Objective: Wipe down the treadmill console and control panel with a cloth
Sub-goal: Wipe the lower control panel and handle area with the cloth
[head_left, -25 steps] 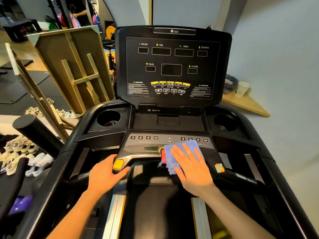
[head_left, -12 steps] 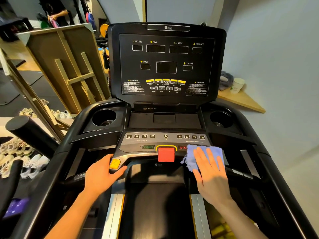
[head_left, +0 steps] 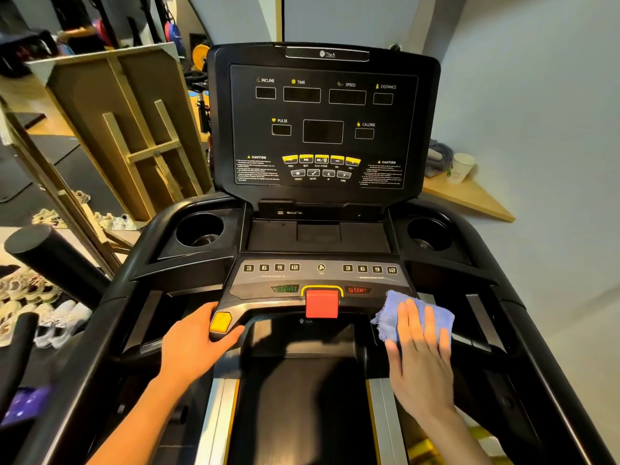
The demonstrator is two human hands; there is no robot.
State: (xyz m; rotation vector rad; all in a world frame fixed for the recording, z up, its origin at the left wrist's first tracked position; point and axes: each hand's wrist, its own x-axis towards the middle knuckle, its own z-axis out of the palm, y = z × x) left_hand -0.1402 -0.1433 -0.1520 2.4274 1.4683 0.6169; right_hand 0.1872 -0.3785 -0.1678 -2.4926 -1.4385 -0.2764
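Note:
A black treadmill console (head_left: 322, 129) with dark displays rises ahead of me. Below it lies the grey control panel (head_left: 318, 276) with number keys, START and STOP labels and a red safety key (head_left: 321, 303). My right hand (head_left: 419, 350) lies flat, fingers straight, pressing a blue cloth (head_left: 392, 313) onto the panel's right end, just right of the STOP label. My left hand (head_left: 194, 344) grips the left handle end, its thumb next to a yellow button (head_left: 220, 322).
Cup holders sit at left (head_left: 199, 229) and right (head_left: 427, 233) of the tray. The belt (head_left: 302, 404) runs below me. A wooden frame (head_left: 134, 129) leans at left, with shoes (head_left: 30, 297) on the floor. A paper cup (head_left: 461, 167) stands on a wooden shelf at right.
My right hand has slid the blue cloth rightward from over the red safety key to the panel's right end. My left hand has stayed on the left handle.

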